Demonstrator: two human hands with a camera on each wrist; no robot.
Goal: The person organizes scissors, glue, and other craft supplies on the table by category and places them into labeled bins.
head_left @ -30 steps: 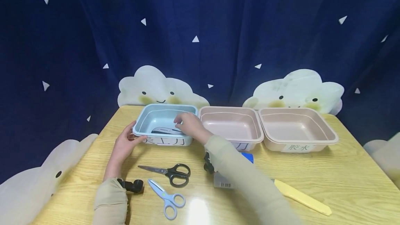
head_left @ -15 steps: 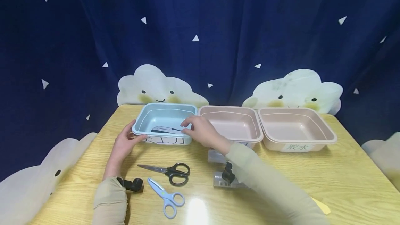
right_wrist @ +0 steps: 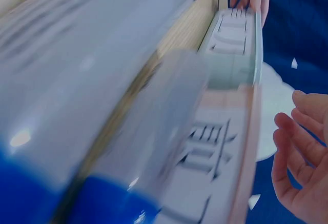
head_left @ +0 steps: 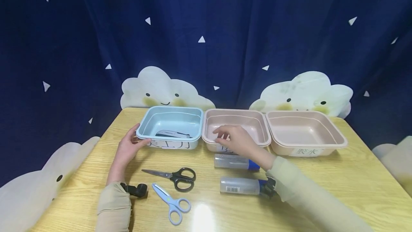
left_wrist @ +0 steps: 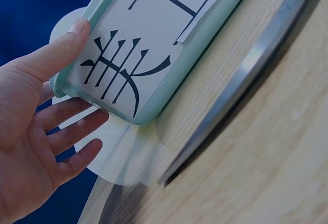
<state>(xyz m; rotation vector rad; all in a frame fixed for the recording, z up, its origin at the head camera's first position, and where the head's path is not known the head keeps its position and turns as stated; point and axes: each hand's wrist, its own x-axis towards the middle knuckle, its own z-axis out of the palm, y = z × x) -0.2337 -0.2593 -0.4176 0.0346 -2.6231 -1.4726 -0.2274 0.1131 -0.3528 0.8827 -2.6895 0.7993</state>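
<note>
Moved since the earlier head frames: your right hand has gone from over the blue bin to over the middle pink bin, uncovering the rear bottle and front bottle; your left hand stays at its corner.
Head view, utility knife: lies inside the blue bin along its front wall, to the right of your left hand and well left of your right fingertips.
Head view, your right grip: released, fingers loosely bent with a gap between thumb and index, holding nothing above the front of the middle pink bin.
Head view, your left grip: grasping the blue bin by its near left corner, thumb along the front rim.
Head view, table: black scissors and light-blue scissors lie in front of the blue bin; both bottles lie on their sides before the middle pink bin.
Left wrist view, blue bin corner: sits between your thumb and index finger; your other fingers spread below, near the label's end.
Right wrist view, middle pink bin: its rim runs just beside your right hand, apart from the curved fingers; both bottles loom blurred on its other side.
</note>
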